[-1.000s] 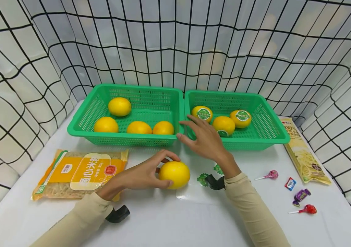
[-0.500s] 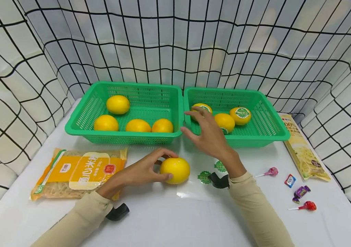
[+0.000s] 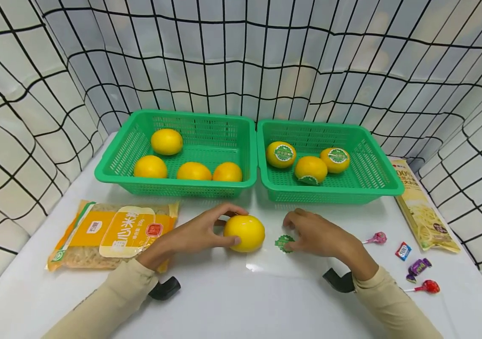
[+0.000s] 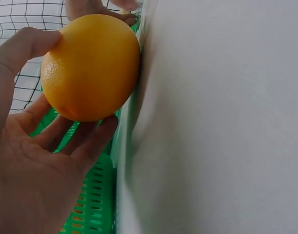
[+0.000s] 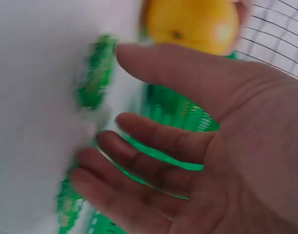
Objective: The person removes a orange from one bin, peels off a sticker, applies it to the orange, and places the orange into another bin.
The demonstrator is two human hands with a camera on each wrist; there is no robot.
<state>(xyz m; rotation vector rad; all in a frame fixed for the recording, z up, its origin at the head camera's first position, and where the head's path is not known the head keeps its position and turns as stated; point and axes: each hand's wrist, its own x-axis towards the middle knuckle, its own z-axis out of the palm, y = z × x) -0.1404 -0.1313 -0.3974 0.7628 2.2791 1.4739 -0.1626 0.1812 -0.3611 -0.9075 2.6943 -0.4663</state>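
Note:
My left hand [image 3: 200, 231] holds a glossy yellow-orange orange [image 3: 245, 234] on the white table, thumb on the near side and fingers behind. The left wrist view shows this orange [image 4: 92, 68] between thumb and fingertips, with no sticker on the side facing the camera. Just right of it, my right hand [image 3: 319, 235] hovers low with fingers loosely bent and nothing in them. Its thumb tip is right by a round green sticker [image 3: 284, 243] on a clear sheet [image 3: 258, 267]. Another green sticker [image 5: 68, 204] lies near the fingertips in the right wrist view.
A green basket [image 3: 181, 187] at the back left holds several plain oranges. Beside it, a second green basket [image 3: 334, 194] holds three stickered oranges. A noodle packet [image 3: 114, 235] lies left; another packet [image 3: 425, 207], lollipops [image 3: 429, 286] and wrapped candies [image 3: 418, 268] lie right. Black netting surrounds the table.
My right hand has come down from the right basket's near left corner to the stickers on the table. My left hand keeps holding the orange in about the same spot.

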